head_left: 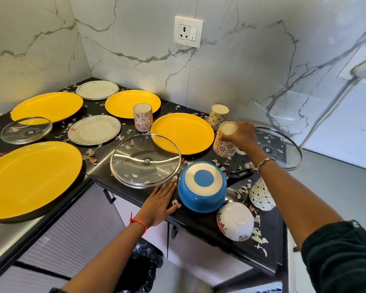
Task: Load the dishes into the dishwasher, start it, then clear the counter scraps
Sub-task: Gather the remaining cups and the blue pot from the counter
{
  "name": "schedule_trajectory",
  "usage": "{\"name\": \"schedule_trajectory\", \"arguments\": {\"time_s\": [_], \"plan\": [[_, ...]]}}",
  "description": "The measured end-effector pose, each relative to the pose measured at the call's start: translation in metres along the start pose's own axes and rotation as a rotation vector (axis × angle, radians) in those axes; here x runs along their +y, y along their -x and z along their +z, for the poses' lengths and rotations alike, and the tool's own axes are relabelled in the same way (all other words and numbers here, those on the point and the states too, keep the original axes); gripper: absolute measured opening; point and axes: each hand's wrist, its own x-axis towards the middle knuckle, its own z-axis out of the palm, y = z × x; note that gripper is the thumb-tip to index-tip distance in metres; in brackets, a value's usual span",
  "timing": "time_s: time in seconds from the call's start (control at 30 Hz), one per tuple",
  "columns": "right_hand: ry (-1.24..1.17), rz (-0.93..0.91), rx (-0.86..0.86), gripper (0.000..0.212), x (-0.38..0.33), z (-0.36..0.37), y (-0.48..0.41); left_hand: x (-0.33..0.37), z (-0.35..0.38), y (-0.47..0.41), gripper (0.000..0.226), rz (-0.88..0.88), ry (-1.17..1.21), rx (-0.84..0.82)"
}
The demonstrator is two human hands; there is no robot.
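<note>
My right hand [242, 135] grips an upside-down cup with red flowers [224, 144] at the right of a yellow plate [182, 133]. My left hand [160, 203] lies flat with straight fingers on the black counter's front edge [199, 224], between a glass lid [145, 160] and an overturned blue pan [202, 186]. Another red-flowered cup [142, 117] stands upside down farther back. More yellow plates [30, 178] [47, 106] [132, 103] and two steel plates [94, 129] [97, 90] lie across the counter. Vegetable scraps [257, 236] litter the surface.
An overturned flowered bowl [235, 220] sits near the front edge. Two diamond-patterned cups [218, 116] [261, 196] are upside down at the right. Glass lids lie far left [26, 130] and far right [277, 148]. A black-bagged bin [142, 265] stands below the counter. A wall socket [188, 31] is on the marble backsplash.
</note>
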Motion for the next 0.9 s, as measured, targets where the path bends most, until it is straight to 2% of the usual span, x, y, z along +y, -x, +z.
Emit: {"name": "schedule_trajectory", "arguments": {"time_s": [0.2, 0.37, 0.57, 0.9], "plan": [[0.011, 0.001, 0.081, 0.067, -0.006, -0.021, 0.042, 0.012, 0.004, 0.024, 0.072, 0.010, -0.006, -0.012], [0.008, -0.029, 0.159, 0.059, -0.008, -0.040, 0.083, 0.020, 0.006, 0.048, 0.073, 0.037, -0.008, 0.003], [0.000, 0.021, 0.183, 0.071, -0.011, -0.055, 0.145, 0.029, 0.002, 0.074, 0.066, 0.152, -0.024, 0.068], [0.001, 0.099, 0.186, 0.082, -0.007, -0.068, 0.227, 0.062, -0.003, 0.095, 0.067, 0.298, 0.002, 0.169]]}}
